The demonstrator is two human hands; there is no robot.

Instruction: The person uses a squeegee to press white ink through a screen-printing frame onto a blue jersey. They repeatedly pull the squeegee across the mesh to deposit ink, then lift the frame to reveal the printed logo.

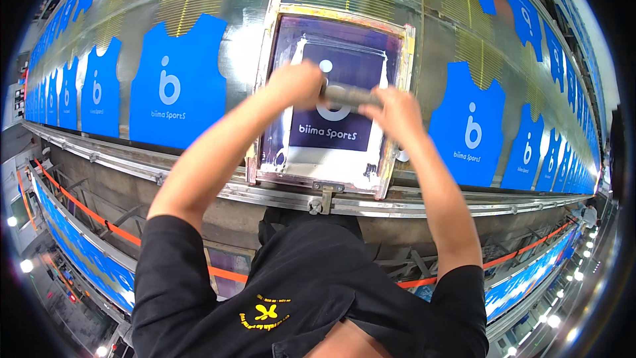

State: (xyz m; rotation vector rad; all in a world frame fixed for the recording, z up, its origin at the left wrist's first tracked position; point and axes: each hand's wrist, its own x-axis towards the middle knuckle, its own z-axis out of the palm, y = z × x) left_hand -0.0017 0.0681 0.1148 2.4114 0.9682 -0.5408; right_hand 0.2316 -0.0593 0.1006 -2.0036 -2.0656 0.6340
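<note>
A screen-printing frame (pixel 344 16) lies on the long table in front of me, its purple mesh showing a light logo and lettering. White ink (pixel 324 158) is spread along the near end and in streaks up both sides of the mesh. Across the middle of the screen I hold a squeegee (pixel 350 96) by its long grey-brown handle. My left hand (pixel 298 85) is closed round its left end, and my right hand (pixel 397 114) grips the right end. Its lower edge is hidden or blurred, so contact with the mesh cannot be made out.
Blue vest-shaped fabric pieces (pixel 177 83) with white prints lie in rows along the table, others (pixel 468 129) to the right. A metal rail (pixel 199 184) edges the near side, with a metal clamp (pixel 321 201) at the frame. Orange strips (pixel 119 229) run along lower structures behind.
</note>
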